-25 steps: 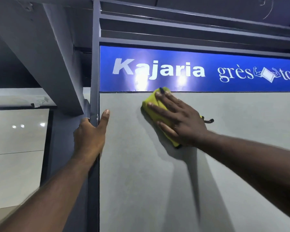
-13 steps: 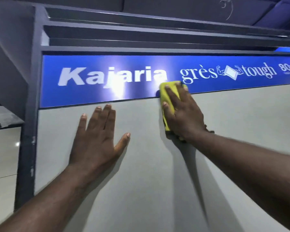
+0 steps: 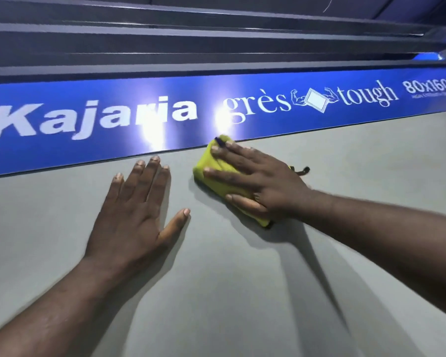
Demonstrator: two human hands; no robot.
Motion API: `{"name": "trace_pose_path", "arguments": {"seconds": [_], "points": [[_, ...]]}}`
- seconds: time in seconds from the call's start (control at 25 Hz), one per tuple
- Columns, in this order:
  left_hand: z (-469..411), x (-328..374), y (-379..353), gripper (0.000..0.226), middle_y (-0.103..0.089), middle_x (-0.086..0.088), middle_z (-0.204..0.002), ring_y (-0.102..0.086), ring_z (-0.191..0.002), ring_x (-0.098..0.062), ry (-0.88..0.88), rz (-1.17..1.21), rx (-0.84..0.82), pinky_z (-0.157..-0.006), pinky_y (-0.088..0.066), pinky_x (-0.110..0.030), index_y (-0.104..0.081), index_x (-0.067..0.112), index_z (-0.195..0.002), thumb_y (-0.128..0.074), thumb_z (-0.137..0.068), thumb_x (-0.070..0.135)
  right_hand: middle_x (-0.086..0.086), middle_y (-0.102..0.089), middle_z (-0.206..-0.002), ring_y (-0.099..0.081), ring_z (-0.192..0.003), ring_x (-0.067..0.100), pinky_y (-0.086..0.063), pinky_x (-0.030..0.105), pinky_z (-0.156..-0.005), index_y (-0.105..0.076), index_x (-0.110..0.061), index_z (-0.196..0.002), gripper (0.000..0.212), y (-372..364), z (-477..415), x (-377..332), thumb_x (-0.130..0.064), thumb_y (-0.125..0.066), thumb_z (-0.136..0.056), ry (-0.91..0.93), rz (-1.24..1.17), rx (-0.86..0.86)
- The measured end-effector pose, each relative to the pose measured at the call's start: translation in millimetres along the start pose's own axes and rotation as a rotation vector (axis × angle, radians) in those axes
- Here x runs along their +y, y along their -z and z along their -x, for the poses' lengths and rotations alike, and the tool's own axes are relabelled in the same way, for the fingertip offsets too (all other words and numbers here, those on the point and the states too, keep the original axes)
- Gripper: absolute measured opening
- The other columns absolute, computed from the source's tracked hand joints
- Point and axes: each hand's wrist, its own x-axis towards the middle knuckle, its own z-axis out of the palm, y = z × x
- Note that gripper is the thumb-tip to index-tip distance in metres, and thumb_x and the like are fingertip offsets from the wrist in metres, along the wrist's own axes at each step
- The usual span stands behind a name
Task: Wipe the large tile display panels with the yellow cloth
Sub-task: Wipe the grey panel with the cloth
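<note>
A large grey tile panel [image 3: 242,292] fills most of the view. My right hand [image 3: 258,181] lies flat with straight fingers on a folded yellow cloth [image 3: 211,173], pressing it against the panel just under the top edge. A dark loop of the cloth pokes out past the hand on the right. To the left of the cloth, my left hand [image 3: 137,210] rests flat on the panel with its fingers spread.
A blue header strip [image 3: 88,140] with white lettering runs along the panel's top edge, with bright light glare on it. Dark grey metal frame rails [image 3: 216,42] sit above the strip.
My left hand left the frame's left edge and now lies flat on the panel. The right hand slid the cloth to the right along the top edge. The view shifted right.
</note>
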Motion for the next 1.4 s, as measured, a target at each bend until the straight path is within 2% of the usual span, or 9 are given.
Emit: {"name": "trace_pose_path", "arguments": {"seconds": [0.2, 0.36, 0.56, 0.72, 0.8, 0.92, 1.12, 1.28, 1.4], "points": [[-17.1, 46.8, -10.1, 0.092, -0.006, 0.002, -0.184, -0.005, -0.169, -0.019, 0.012, -0.013, -0.02, -0.137, 0.0, -0.047, -0.018, 0.02, -0.176, -0.021, -0.103, 0.077, 0.003, -0.015, -0.178, -0.017, -0.164, 0.028, -0.036, 0.048, -0.124, -0.03, -0.04, -0.167, 0.06, -4.2, 35.6, 44.1, -0.051, -0.043, -0.109, -0.833, -0.086, 0.02], [-21.2, 79.6, -20.1, 0.094, -0.01, -0.002, -0.184, -0.008, -0.169, -0.021, 0.069, -0.007, 0.021, -0.136, -0.003, -0.048, -0.022, 0.013, -0.174, -0.024, -0.104, 0.075, 0.012, -0.027, -0.174, -0.021, -0.163, 0.031, -0.029, 0.048, -0.129, -0.044, -0.025, -0.162, 0.056, 13.5, 77.5, 70.8, -0.042, -0.054, -0.109, 0.14, -0.047, -0.068], [-30.8, 115.1, -26.7, 0.094, -0.006, -0.002, -0.184, -0.004, -0.169, -0.021, 0.025, -0.003, 0.001, -0.136, 0.001, -0.047, -0.019, 0.014, -0.175, -0.023, -0.104, 0.076, 0.002, -0.014, -0.179, -0.017, -0.164, 0.027, -0.038, 0.049, -0.122, -0.028, -0.039, -0.167, 0.061, 1.3, 94.0, 96.1, -0.051, -0.042, -0.109, -0.884, -0.095, 0.006], [-47.3, 134.2, -34.0, 0.092, -0.012, -0.003, -0.183, -0.013, -0.169, -0.024, -0.071, -0.003, 0.029, -0.135, -0.005, -0.052, -0.026, 0.017, -0.174, -0.022, -0.104, 0.077, 0.015, -0.031, -0.172, -0.025, -0.162, 0.033, -0.03, 0.05, -0.128, -0.049, -0.022, -0.159, 0.055, 21.7, 137.1, 110.8, -0.038, -0.058, -0.107, 0.119, -0.05, -0.084], [-56.4, 142.4, -38.6, 0.093, -0.013, -0.004, -0.183, -0.015, -0.168, -0.025, -0.101, -0.002, 0.033, -0.135, -0.008, -0.056, -0.029, 0.016, -0.173, -0.022, -0.104, 0.077, 0.01, -0.027, -0.175, -0.022, -0.163, 0.029, -0.032, 0.051, -0.127, -0.043, -0.028, -0.162, 0.058, 24.8, 150.2, 136.7, -0.043, -0.054, -0.108, -0.064, 0.004, -0.094], [-63.7, 157.3, -46.3, 0.092, -0.018, -0.007, -0.182, -0.019, -0.168, -0.027, -0.108, -0.001, 0.085, -0.134, -0.013, -0.06, -0.031, 0.012, -0.172, -0.023, -0.105, 0.075, -0.007, -0.008, -0.179, -0.011, -0.165, 0.02, -0.035, 0.048, -0.125, -0.02, -0.046, -0.167, 0.063, 14.8, 149.7, 142.6, -0.055, -0.04, -0.108, -1.029, -0.112, -0.039], [-62.0, 194.9, -58.0, 0.09, -0.02, -0.01, -0.181, -0.023, -0.167, -0.028, -0.165, -0.039, 0.109, -0.132, -0.019, -0.063, -0.031, 0.008, -0.171, -0.028, -0.106, 0.07, 0.004, -0.021, -0.177, -0.018, -0.164, 0.025, -0.028, 0.045, -0.13, -0.039, -0.03, -0.164, 0.061, 27.9, 201.0, 140.6, -0.045, -0.053, -0.107, -0.246, -0.025, -0.092], [-78.3, 233.7, -60.5, 0.092, -0.023, -0.01, -0.18, -0.025, -0.166, -0.028, -0.214, -0.031, 0.085, -0.132, -0.019, -0.062, -0.035, 0.009, -0.17, -0.03, -0.105, 0.074, -0.006, -0.004, -0.179, -0.009, -0.165, 0.025, -0.032, 0.052, -0.126, -0.012, -0.047, -0.168, 0.064, 19.5, 208.6, 187.6, -0.058, -0.034, -0.108, -1.06, -0.068, -0.087], [-90.9, 267.8, -69.1, 0.092, -0.024, -0.011, -0.18, -0.026, -0.166, -0.028, -0.182, -0.045, 0.099, -0.131, -0.018, -0.061, -0.036, 0.009, -0.17, -0.033, -0.104, 0.073, 0.004, -0.016, -0.178, -0.016, -0.164, 0.028, -0.033, 0.051, -0.126, -0.03, -0.034, -0.167, 0.062, 19.5, 226.9, 197.5, -0.049, -0.046, -0.109, -0.528, -0.029, -0.018]]}}
